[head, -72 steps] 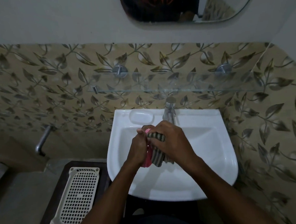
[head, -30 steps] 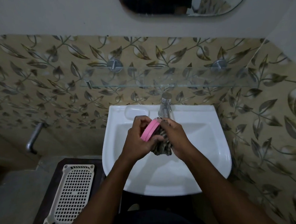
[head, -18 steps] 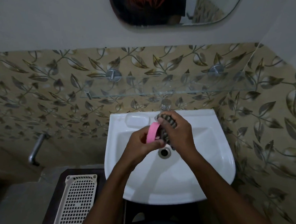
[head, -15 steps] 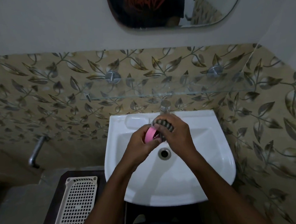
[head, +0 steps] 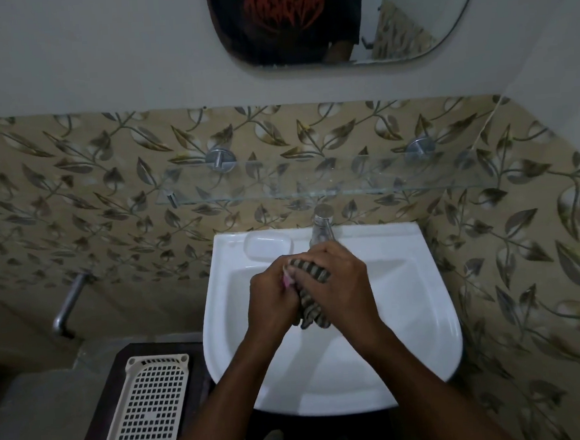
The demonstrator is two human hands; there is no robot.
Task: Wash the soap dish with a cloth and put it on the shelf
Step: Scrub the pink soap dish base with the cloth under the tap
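Over the white sink (head: 408, 314), my left hand (head: 270, 296) grips the pink soap dish (head: 287, 279); only a thin pink edge shows between my fingers. My right hand (head: 337, 285) holds a striped grey cloth (head: 313, 300) pressed against the dish, its end hanging down below my palm. The glass shelf (head: 313, 183) runs along the tiled wall above the tap (head: 322, 224) and carries nothing that I can see.
A cream perforated plastic tray (head: 148, 415) lies on a dark stand left of the sink. A metal pipe (head: 69, 305) sticks out of the left wall. A mirror (head: 336, 20) hangs above the tiles. The sink rim has a moulded soap recess (head: 268, 247).
My hands have closed together and dropped slightly over the basin. The pink dish, clearly visible a second ago, is now almost hidden between my left hand and the cloth.
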